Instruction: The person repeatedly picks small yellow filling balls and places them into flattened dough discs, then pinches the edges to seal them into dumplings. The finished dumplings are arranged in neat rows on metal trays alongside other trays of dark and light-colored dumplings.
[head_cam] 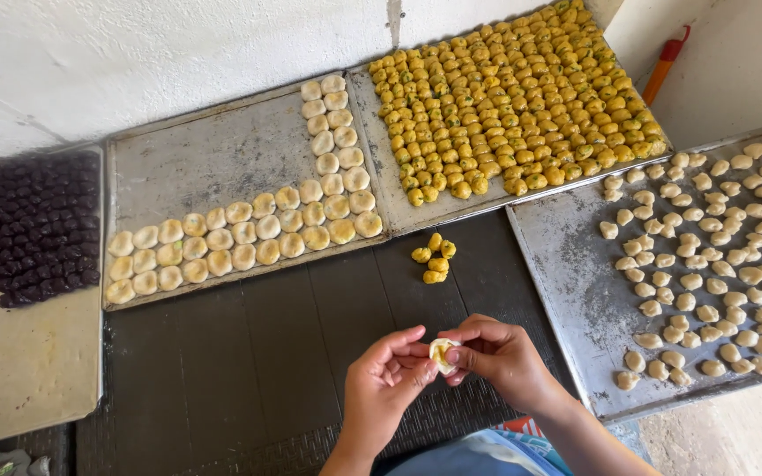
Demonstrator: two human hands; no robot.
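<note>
A small piece of pale dough (pixel 441 353) with a yellow filling showing in its middle is pinched between both my hands, low in the middle of the view. My left hand (pixel 385 383) cups it from the left. My right hand (pixel 500 357) closes on it from the right with thumb and fingertips. Just beyond them, several loose yellow filling balls (pixel 434 257) lie on the dark surface (pixel 249 353).
A metal tray (pixel 196 159) holds rows of round filled dough balls (pixel 249 234). Behind stands a tray (pixel 372 106) packed with yellow filling balls (pixel 513 97). Right, a tray (pixel 557 256) carries small raw dough pieces (pixel 716 247). Dark purple balls (pixel 28 225) sit far left. An orange-handled tool (pixel 663 66) leans on the wall.
</note>
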